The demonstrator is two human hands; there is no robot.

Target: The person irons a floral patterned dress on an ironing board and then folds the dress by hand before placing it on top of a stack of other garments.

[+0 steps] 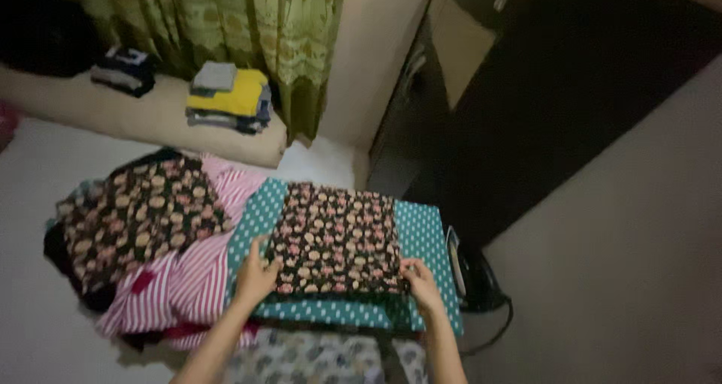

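- Here, a folded floral cloth (335, 237) lies flat on a teal pad with white dots (425, 230), about in the middle of the scene; the pad shows as a border on the cloth's left, right and near sides.
- The floral cloth is dark, nearly black, with a tight pattern of small pink and cream blossoms; folded, it makes a neat, roughly square shape with straight side edges.
- The left hand (257, 275) rests at the cloth's near left corner, fingers bent down onto the edge and pinching it.
- The right hand (421, 282) is at the near right corner, fingers curled over the hem and gripping it; both forearms reach in from the near edge.
- Just left of the pad lies a loose heap: a pink and white striped garment (192, 279) with another dark floral garment (139, 218) spread on top of it.
- Far left, on a pale ledge, a stack of folded clothes (229, 98) with a yellow piece sits in front of a green curtain (248, 30).
- Right of the pad, near its edge, stands a dark iron (474, 279) with a cord trailing on the floor.
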